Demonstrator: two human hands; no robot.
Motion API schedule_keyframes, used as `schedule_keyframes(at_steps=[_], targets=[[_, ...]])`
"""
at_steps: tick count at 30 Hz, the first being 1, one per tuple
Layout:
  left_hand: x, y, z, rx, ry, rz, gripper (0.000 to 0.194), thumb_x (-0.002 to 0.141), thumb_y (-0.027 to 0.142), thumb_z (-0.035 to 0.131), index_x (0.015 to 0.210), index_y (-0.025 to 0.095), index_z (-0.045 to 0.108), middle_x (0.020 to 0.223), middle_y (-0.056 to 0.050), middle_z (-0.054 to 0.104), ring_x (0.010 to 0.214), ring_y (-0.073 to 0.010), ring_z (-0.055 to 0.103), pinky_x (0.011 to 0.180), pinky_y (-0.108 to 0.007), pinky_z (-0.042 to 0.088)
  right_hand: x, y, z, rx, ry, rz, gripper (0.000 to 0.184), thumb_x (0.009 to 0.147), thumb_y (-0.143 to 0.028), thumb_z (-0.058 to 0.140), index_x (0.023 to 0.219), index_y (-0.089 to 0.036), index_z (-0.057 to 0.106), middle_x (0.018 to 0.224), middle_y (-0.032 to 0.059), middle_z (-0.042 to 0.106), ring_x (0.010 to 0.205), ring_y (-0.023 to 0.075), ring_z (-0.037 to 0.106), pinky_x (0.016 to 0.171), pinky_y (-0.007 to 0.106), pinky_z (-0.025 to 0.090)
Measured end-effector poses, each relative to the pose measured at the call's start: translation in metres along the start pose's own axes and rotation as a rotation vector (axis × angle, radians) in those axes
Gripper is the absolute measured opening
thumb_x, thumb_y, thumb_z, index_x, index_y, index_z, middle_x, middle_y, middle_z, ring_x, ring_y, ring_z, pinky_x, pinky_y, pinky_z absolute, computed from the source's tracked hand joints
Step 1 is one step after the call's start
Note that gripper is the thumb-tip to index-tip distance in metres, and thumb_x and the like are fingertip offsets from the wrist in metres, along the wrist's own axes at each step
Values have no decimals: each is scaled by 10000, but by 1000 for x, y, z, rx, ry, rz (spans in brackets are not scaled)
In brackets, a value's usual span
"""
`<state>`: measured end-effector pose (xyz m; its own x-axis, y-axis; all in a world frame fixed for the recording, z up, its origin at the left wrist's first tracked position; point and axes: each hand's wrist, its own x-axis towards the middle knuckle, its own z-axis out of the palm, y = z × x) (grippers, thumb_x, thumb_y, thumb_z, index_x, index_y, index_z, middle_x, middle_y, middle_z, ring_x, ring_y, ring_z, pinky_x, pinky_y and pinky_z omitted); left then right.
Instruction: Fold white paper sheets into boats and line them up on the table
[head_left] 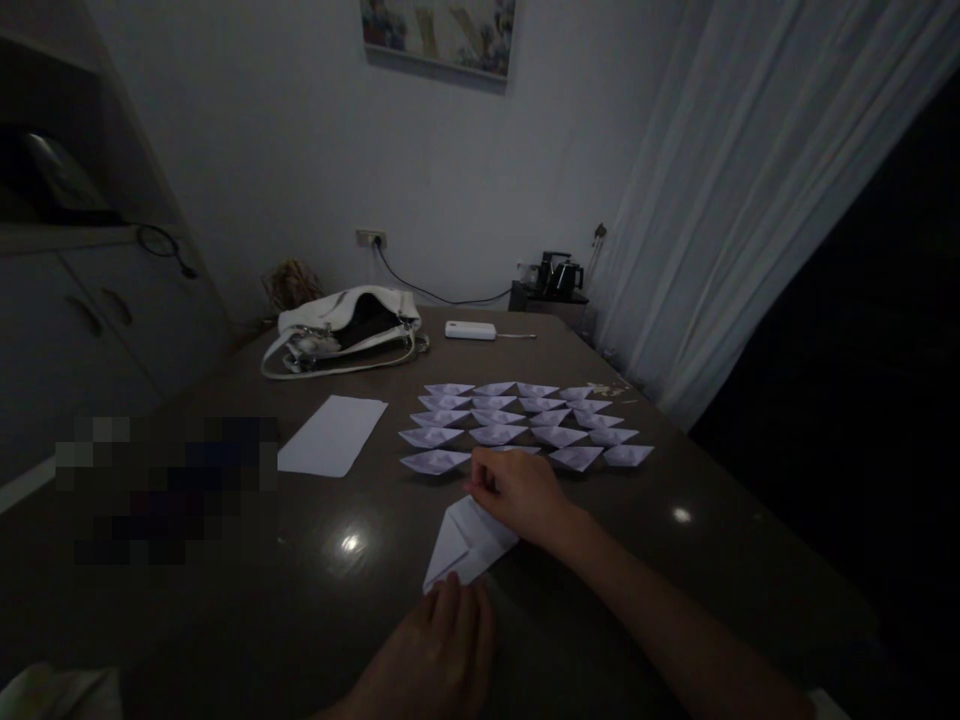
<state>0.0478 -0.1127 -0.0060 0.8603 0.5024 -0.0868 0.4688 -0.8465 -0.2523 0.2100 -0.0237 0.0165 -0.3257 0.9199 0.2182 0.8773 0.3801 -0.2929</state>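
Observation:
A partly folded sheet of white paper lies at an angle on the dark table, with slanted fold lines and a triangular flap on its left side. My left hand is closed at the paper's near corner, its fingertips on the edge. Over the far side of the sheet, my right hand is curled, thumb and fingers drawn together at the paper's upper edge. It hides part of the sheet and one boat behind it. Just beyond stand several rows of folded paper boats.
Flat white sheets lie to the left of the boats. Farther back are a white handbag and a white power bank with a short cable. A black kettle stands behind the table, near a sheer curtain.

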Motion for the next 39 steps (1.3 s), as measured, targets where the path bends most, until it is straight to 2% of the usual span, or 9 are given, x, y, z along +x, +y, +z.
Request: schedule_keyframes(at_steps=[6, 9, 12, 23, 30, 39], targets=[[3, -3, -7, -57, -45, -15, 352, 891, 67, 400, 1216, 10, 521, 1019, -201, 672, 868, -293, 655, 683, -383, 567, -5, -1, -10, -123, -62, 93, 200, 835, -393, 623, 866, -198, 655, 811, 30, 719, 756, 202, 663, 565, 254, 356], [1, -4, -4, -62, -24, -30, 353, 892, 79, 405, 1224, 27, 513, 1030, -185, 667, 888, -278, 640, 698, -367, 561, -7, -3, -8, -153, -129, 100, 267, 857, -443, 581, 857, -198, 687, 836, 52, 729, 780, 224, 674, 585, 270, 404], [-1, -3, 1, -54, -21, -23, 353, 899, 81, 395, 1232, 44, 506, 1031, -171, 666, 904, -277, 635, 709, -366, 555, -7, -5, -6, -167, -132, 92, 289, 859, -455, 570, 860, -196, 697, 847, 59, 729, 778, 230, 674, 590, 278, 425], [-2, -3, 0, -34, 10, -15, 326, 910, 97, 386, 1205, 39, 510, 1005, -154, 656, 860, -258, 619, 690, -356, 541, -5, -4, -3, -72, -148, 118, 191, 834, -378, 607, 865, -209, 689, 852, 40, 725, 781, 203, 666, 581, 257, 401], [-2, -3, 1, -54, 45, -23, 321, 901, 92, 402, 1198, 46, 516, 981, -152, 657, 844, -251, 615, 676, -349, 537, -6, -2, 1, -3, -103, 100, 128, 820, -314, 635, 891, -208, 647, 879, 19, 720, 817, 183, 665, 615, 262, 387], [2, -3, -8, -51, -40, -22, 330, 915, 58, 365, 1201, 30, 528, 999, -165, 672, 852, -265, 639, 669, -363, 561, -6, -1, 2, 29, -77, 89, 122, 800, -277, 659, 903, -214, 643, 867, 10, 716, 808, 179, 648, 632, 260, 389]])
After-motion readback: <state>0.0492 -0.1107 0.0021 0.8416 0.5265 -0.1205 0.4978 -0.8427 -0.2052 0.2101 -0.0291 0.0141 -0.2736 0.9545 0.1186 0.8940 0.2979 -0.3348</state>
